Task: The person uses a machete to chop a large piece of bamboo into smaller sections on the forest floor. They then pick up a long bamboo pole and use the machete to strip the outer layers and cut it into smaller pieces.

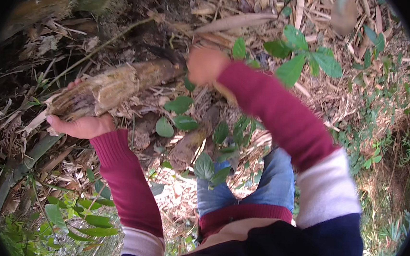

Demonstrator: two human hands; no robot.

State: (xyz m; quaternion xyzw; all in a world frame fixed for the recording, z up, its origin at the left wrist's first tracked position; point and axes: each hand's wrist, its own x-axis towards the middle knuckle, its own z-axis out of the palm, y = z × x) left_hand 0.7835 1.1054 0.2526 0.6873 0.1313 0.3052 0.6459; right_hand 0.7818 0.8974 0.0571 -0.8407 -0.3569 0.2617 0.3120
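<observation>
My left hand (82, 125) grips the broken end of a rotten log piece (117, 85), thumb on the near side and fingertips showing on the far side. The wood is pale brown, splintered and hollowed at its left end. At the log's right end my right hand (205, 65) is closed and slightly blurred. Out of that fist, to the left, reaches a dark blade (165, 53), lying against the upper side of the log. A tan strip like a handle shows below the wrist, so the tool looks like a knife; its exact shape is partly hidden.
Leafy green stems (307, 54) rise to the right of my right hand, and more leaves (180, 111) grow under my arms. A second short log (186, 148) lies nearer my legs. Dry leaf litter covers the ground, with a thick stem (23, 166) at the left.
</observation>
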